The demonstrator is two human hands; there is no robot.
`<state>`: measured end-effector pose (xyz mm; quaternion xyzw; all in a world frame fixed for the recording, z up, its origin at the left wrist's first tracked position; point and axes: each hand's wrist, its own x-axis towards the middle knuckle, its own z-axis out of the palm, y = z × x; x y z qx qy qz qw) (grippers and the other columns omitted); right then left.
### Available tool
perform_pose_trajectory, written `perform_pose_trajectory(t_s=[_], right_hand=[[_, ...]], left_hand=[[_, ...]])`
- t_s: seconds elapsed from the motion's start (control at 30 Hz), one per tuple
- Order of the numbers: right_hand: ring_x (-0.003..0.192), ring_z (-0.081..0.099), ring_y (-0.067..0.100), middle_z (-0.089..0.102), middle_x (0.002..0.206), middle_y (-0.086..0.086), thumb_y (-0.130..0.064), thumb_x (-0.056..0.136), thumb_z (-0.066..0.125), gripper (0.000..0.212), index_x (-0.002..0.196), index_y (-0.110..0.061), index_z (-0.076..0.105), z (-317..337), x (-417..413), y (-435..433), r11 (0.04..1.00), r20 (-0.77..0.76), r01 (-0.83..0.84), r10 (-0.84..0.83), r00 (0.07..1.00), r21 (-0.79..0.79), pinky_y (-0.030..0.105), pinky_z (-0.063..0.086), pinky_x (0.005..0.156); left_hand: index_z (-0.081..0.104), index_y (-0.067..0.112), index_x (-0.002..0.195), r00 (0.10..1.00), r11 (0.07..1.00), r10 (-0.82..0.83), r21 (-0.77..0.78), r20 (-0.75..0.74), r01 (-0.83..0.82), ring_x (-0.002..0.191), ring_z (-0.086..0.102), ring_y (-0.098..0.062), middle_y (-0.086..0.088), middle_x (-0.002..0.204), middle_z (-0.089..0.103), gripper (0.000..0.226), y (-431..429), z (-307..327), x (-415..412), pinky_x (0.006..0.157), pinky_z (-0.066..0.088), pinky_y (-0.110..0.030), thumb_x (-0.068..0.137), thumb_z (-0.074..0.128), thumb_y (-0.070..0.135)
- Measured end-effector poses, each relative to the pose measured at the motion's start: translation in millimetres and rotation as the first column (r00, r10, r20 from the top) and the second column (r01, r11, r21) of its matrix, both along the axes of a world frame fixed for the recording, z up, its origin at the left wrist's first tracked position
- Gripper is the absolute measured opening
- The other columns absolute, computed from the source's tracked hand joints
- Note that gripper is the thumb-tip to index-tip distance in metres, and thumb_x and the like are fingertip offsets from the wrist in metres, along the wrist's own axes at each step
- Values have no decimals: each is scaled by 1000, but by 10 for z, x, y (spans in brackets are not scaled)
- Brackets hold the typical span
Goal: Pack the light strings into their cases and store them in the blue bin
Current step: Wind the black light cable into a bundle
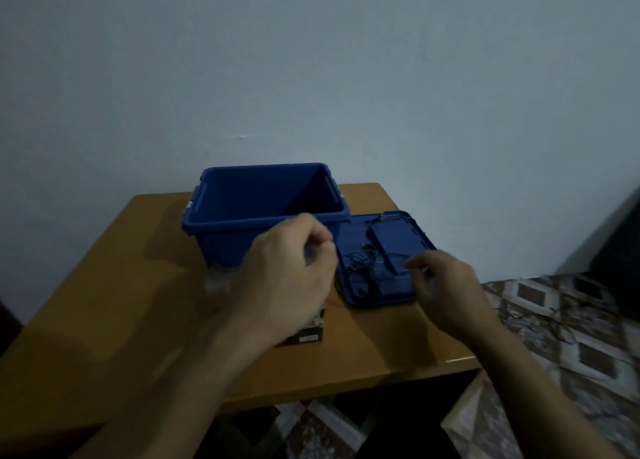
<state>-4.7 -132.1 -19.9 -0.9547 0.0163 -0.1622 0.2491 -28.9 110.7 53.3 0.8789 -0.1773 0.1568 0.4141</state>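
1. Wall [311,60]: plain, pale, fills the upper half of my head view.
2. Bench [104,302]: brown wood, set against the wall; it carries everything listed below except item 3.
3. Patterned covering [561,320]: lies to the right of the bench, with a thin dark strand [540,323] trailing across it.
4. Blue bin [221,243]: upright at the back of the bench, lid off. I can make out nothing inside.
5. Blue lid [424,245]: lies flat, touching the bin's right side.
6. Left hand [287,278]: in front of the bin's near wall, fingers curled, thumb meeting forefinger. Blur keeps me from telling whether it pinches anything.
7. Right hand [450,292]: over the lid's near right corner, fingers loosely bent downward; I see nothing in its grasp.
8. Dark case [394,236]: flat on the lid, toward its far end.
9. Dark box [304,335]: on the bench, partly hidden under the left wrist.
10. Light string [360,261]: a thin black tangle loose on the lid, beside the case, not packed.
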Motion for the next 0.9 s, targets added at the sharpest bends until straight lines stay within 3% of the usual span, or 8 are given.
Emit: perform_pose_trajectory(t_s=[0.1,0.2,0.33,0.47,0.53,0.73,0.9], right_hand=[[102,64,23,70,119,11,-13,100,53,25,118,-9,70,42,296,-287,997,-34,52,-54,998,-56,31,50,85],[109,63,30,69,121,14,-14,99,51,29,119,-8,71,52,575,-423,991,-90,36,-48,995,-127,39,53,93],[113,60,28,66,125,10,-19,98,51,31,123,-18,70,54,845,-450,971,-178,-43,0,984,-235,45,53,95],[106,61,30,69,115,10,-16,96,51,25,111,-18,70,47,931,-453,931,-266,-107,11,964,-350,42,54,89],[100,63,31,69,109,11,-18,95,51,19,104,-16,68,41,955,-475,920,-278,-108,-1,961,-377,43,54,86],[104,58,32,62,113,13,-19,99,48,10,105,-12,53,12,967,-497,883,-318,-159,13,948,-441,40,44,80],[91,53,29,53,101,11,-1,93,52,11,96,-10,47,50,850,-529,936,-256,-206,132,958,-287,29,35,68]], left_hand=[[63,27,98,993,982,-85,158,-86,98,79,60,-4,12,91,64,12,-416,54,319,69,54,-29,99,51,29],[65,17,109,978,926,-96,343,-186,156,92,63,-21,-2,108,66,19,-810,-21,703,82,58,-44,97,50,21],[63,9,98,972,786,-78,586,-224,198,81,61,-30,-10,97,62,14,-1205,-168,1094,65,54,-42,91,51,7],[59,10,105,973,652,-62,729,-221,207,83,53,-29,-10,105,54,15,-1432,-314,1276,69,48,-43,91,54,8],[53,12,95,976,604,-40,773,-214,194,75,49,-26,-9,95,49,4,-1506,-369,1321,67,45,-41,92,55,10],[47,14,95,978,591,-32,785,-207,186,87,51,-27,-7,97,46,13,-1570,-437,1380,75,48,-41,92,59,18],[53,14,93,978,619,-45,763,-205,188,87,53,-28,-7,98,50,9,-1528,-437,1367,71,47,-41,89,59,18]])
